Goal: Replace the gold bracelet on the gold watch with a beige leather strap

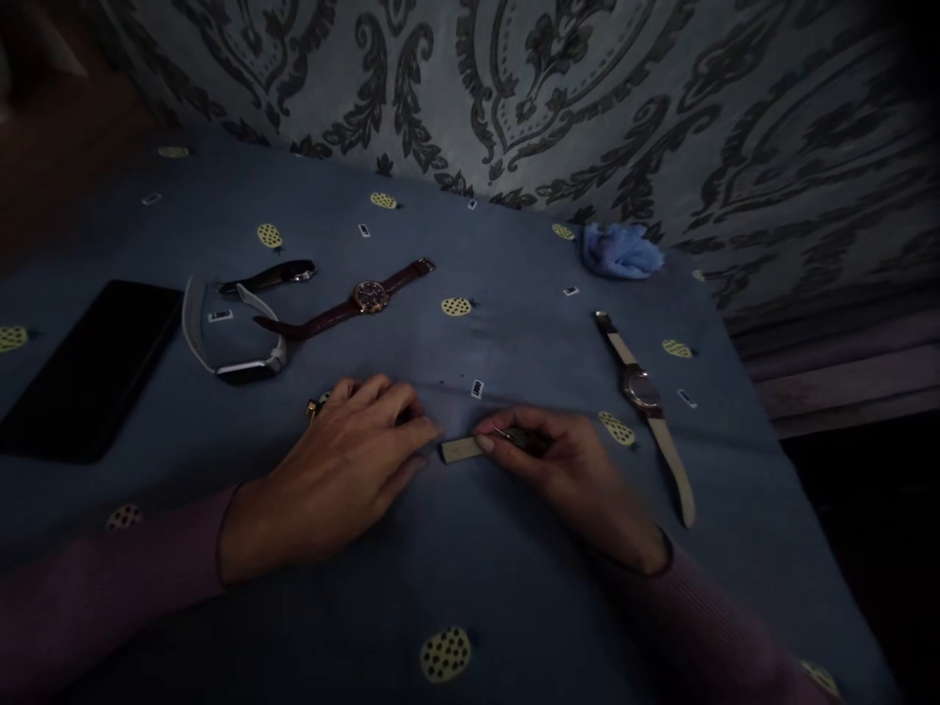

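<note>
A tablet (pixel 92 372) lies at the left of the table (pixel 455 548), a smartwatch (pixel 246 370) just right of it. Behind the smartwatch is a band (pixel 271 277); a wristwatch (pixel 370 296) extends rightward. Nearer the middle, a strap (pixel 460 449) is in the right hand (pixel 580 470). Farther right lies another watch (pixel 641 388), with a cloth (pixel 623 252) behind it, near the wall (pixel 514 98).

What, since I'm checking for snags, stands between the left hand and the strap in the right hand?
Nothing visible: the left hand sits close beside the free end of the strap in the right hand.
</note>
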